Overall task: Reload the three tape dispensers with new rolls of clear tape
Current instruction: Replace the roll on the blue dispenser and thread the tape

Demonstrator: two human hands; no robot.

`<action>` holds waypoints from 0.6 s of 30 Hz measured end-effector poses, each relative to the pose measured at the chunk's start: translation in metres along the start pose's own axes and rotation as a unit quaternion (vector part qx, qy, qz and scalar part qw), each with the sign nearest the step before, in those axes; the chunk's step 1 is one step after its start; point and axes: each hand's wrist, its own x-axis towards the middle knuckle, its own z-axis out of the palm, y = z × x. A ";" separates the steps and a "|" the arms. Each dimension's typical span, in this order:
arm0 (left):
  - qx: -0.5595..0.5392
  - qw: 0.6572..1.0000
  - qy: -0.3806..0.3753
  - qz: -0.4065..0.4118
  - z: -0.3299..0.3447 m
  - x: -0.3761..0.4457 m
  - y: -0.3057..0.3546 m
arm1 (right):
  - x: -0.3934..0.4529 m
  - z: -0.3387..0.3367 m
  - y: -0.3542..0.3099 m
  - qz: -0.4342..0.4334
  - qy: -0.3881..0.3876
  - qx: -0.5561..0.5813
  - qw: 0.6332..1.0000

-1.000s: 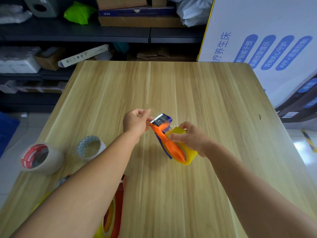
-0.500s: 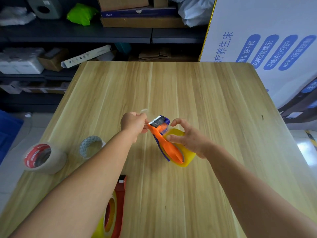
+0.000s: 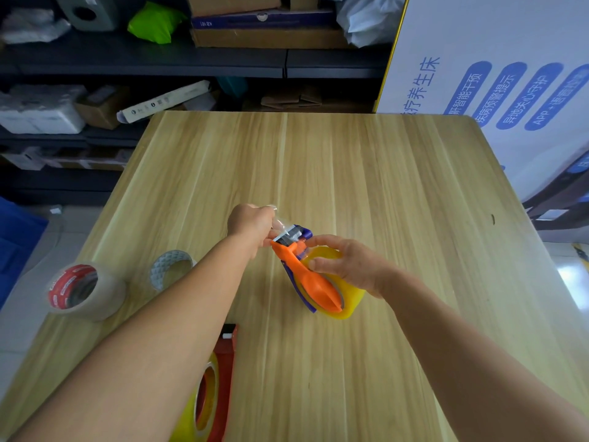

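Orange tape dispenser [image 3: 314,283] at frame centre, right hand [image 3: 347,266] gripping its yellowish tape roll [image 3: 349,301], left hand [image 3: 253,226] pinching the clear tape end [image 3: 280,223] at the blade, fingertips hidden, red dispenser [image 3: 220,381] bottom centre partly hidden by the left forearm, two rolls [image 3: 84,290] at left.

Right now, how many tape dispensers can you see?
2: an orange dispenser held in both hands at table centre, and a red dispenser at the near edge beneath the left forearm. A third may be hidden.

An orange-and-purple tape dispenser [image 3: 306,275] carries a yellowish roll [image 3: 347,301], tilted above mid-surface. A red dispenser [image 3: 223,378] with a roll stands at the near edge. Two loose rolls, red-cored [image 3: 81,290] and clear [image 3: 170,271], lie left.
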 end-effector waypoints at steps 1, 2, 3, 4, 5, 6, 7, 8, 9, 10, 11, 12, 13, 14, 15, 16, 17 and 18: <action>0.002 1.000 -0.001 -0.002 -0.001 0.000 -0.001 | -0.001 0.000 0.000 0.003 -0.004 0.002 1.000; 0.002 1.000 -0.003 -0.003 -0.001 0.000 -0.001 | -0.001 0.000 0.000 0.004 -0.008 0.004 1.000; 0.000 1.000 -0.006 -0.005 -0.002 0.000 -0.002 | -0.001 0.000 0.001 0.004 -0.010 0.002 1.000; -0.005 1.000 -0.009 -0.006 -0.002 0.000 -0.002 | 0.000 0.001 0.001 0.007 -0.008 -0.003 1.000; -0.010 1.000 -0.013 -0.006 -0.003 0.000 -0.002 | 0.000 0.001 0.002 0.009 -0.003 -0.007 1.000; -0.016 1.000 -0.018 -0.006 -0.004 0.001 -0.002 | 0.000 0.001 0.003 0.013 0.002 -0.007 1.000; -0.022 0.999 -0.025 -0.006 -0.005 0.001 -0.002 | 0.000 0.002 0.003 0.019 0.008 -0.005 1.000; -0.028 0.999 -0.033 -0.007 -0.005 0.002 -0.003 | -0.001 0.002 0.003 0.026 0.015 -0.003 1.000; -0.033 0.999 -0.040 -0.007 -0.005 0.002 -0.004 | -0.002 0.003 0.003 0.034 0.021 -0.003 0.999; -0.038 0.998 -0.046 -0.004 -0.005 0.002 -0.004 | -0.002 0.003 0.003 0.041 0.025 -0.001 0.999; -0.042 0.998 -0.049 0.000 -0.005 0.002 -0.004 | -0.002 0.004 0.003 0.048 0.028 0.002 0.998; -0.044 0.998 -0.049 0.005 -0.005 0.002 -0.004 | -0.003 0.004 0.003 0.054 0.029 0.006 0.998; -0.045 0.998 -0.047 0.012 -0.004 0.001 -0.004 | -0.003 0.005 0.003 0.057 0.029 0.007 0.998; -0.045 0.998 -0.045 0.019 -0.003 0.000 -0.003 | -0.003 0.006 0.003 0.059 0.031 0.004 0.998; -0.043 0.998 -0.043 0.026 -0.002 -0.002 -0.003 | -0.003 0.006 0.001 0.058 0.034 -0.007 0.998; -0.039 0.998 -0.043 0.036 0.000 -0.004 -0.001 | -0.003 0.007 -0.001 0.055 0.040 -0.028 0.997; -0.032 0.997 -0.044 0.047 0.001 -0.006 0.000 | -0.003 0.008 -0.004 0.051 0.051 -0.057 0.996; -0.021 0.997 -0.044 0.061 0.003 -0.008 0.002 | -0.003 0.010 -0.007 0.048 0.065 -0.088 0.993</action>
